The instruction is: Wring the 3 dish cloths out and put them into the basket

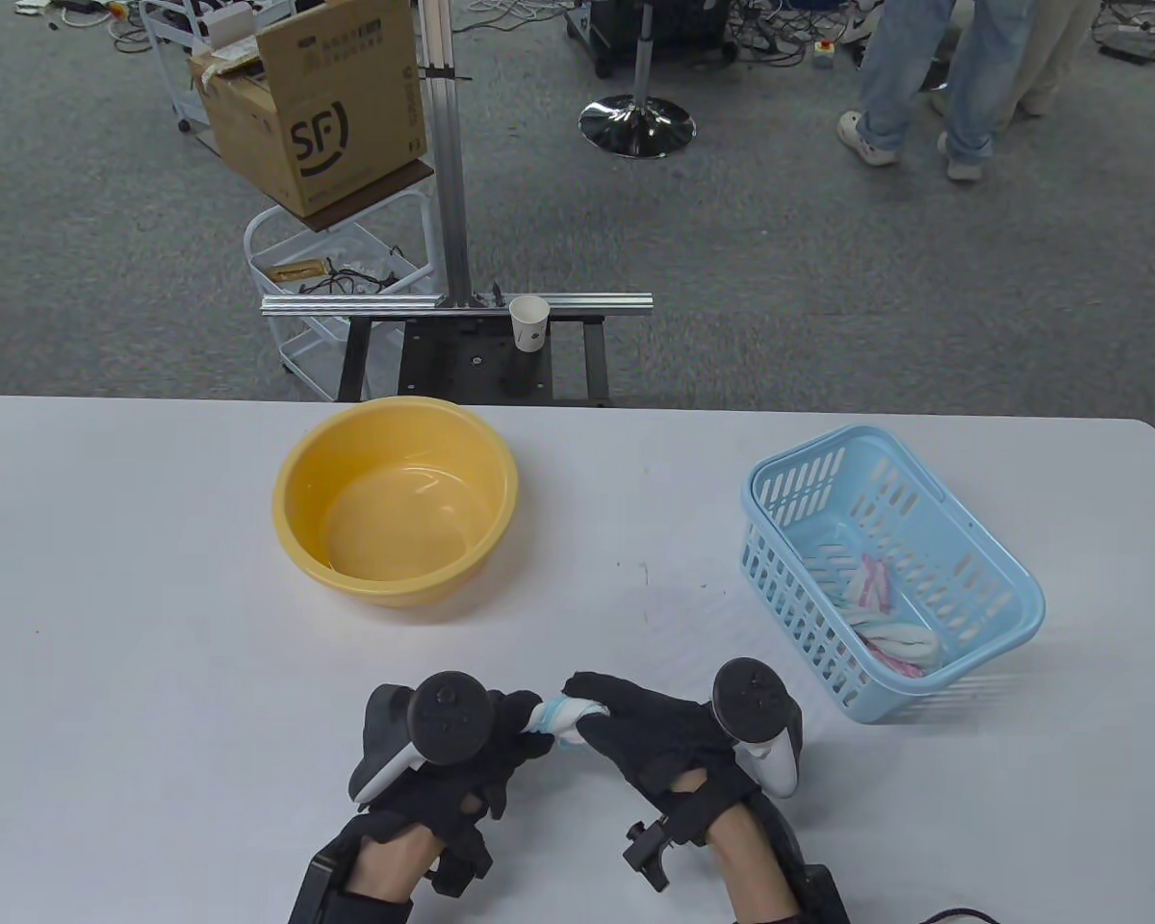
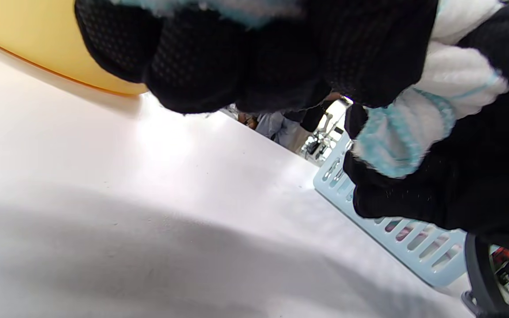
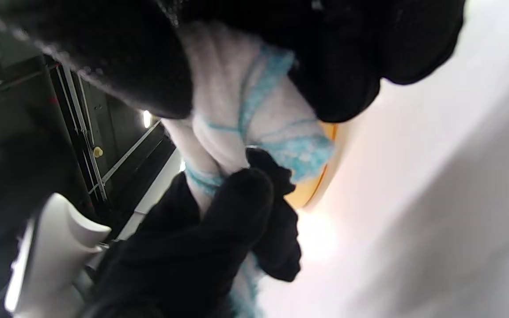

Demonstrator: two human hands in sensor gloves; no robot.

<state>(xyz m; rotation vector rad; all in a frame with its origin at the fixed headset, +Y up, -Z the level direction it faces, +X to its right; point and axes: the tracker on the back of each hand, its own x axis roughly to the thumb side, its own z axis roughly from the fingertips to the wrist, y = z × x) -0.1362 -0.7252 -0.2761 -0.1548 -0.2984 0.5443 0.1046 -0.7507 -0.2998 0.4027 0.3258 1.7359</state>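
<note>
A white dish cloth with light-blue stripes point(image 1: 560, 718) is twisted into a tight roll near the table's front edge. My left hand point(image 1: 486, 736) grips its left end and my right hand point(image 1: 626, 724) grips its right end, fingers curled round it. The wrist views show the twisted cloth point(image 2: 418, 123) point(image 3: 254, 119) between both black gloves. At the right stands the light-blue basket point(image 1: 1001, 577), tilted, with pink-and-white cloths point(image 1: 881, 602) lying in it. The yellow basin point(image 1: 294, 486) sits at the left middle, with no cloth visible in it.
A paper cup point(image 1: 529, 321) stands on a metal rail beyond the table's far edge. Cardboard box, cart and a person's legs are on the floor behind. White table point(image 1: 154, 626) surface lies between basin and basket.
</note>
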